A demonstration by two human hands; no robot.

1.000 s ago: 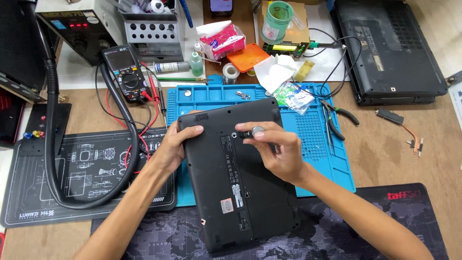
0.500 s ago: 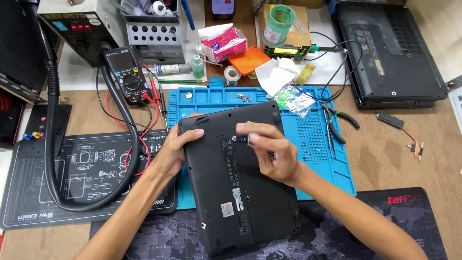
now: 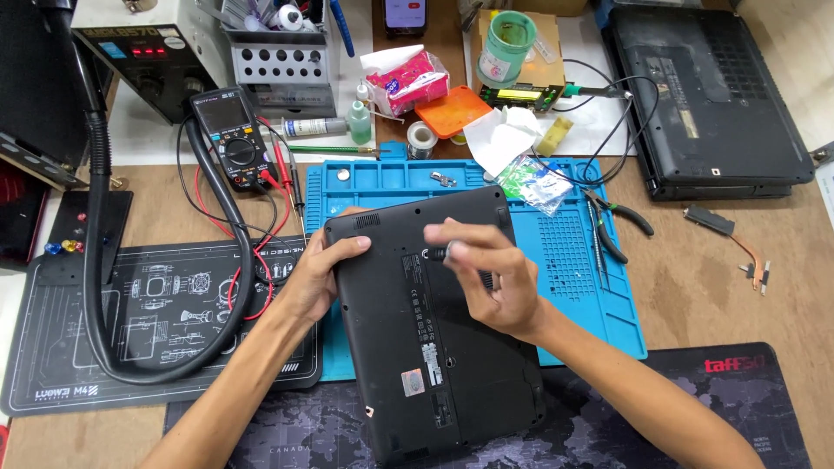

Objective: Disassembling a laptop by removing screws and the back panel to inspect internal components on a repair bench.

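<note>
I see both forearms come up from six o'clock and meet over a black laptop (image 3: 434, 347) that lies underside up, tilted, half on a blue work mat (image 3: 573, 260) and half on a dark desk pad (image 3: 695, 408) at the bottom. My left hand (image 3: 317, 278) bends at the wrist and wraps the laptop's left edge near its nine o'clock corner, thumb laid on top, fingers tucked under: a firm clasp on the case. My right hand (image 3: 495, 278) hovers above the middle of the underside, fingers curled and pinched together at the tips; they blur, and I cannot tell whether they hold anything.

A second laptop (image 3: 712, 95) sits closed at one o'clock, well apart. A thick black hose (image 3: 95, 287) loops at nine o'clock across a grey printed mat (image 3: 52, 347). A multimeter (image 3: 230, 135) stands at eleven o'clock. Pliers (image 3: 621, 221) lie at the blue mat's three o'clock edge, and a small clear bag (image 3: 534, 182) rests just beyond the laptop's top corner.
</note>
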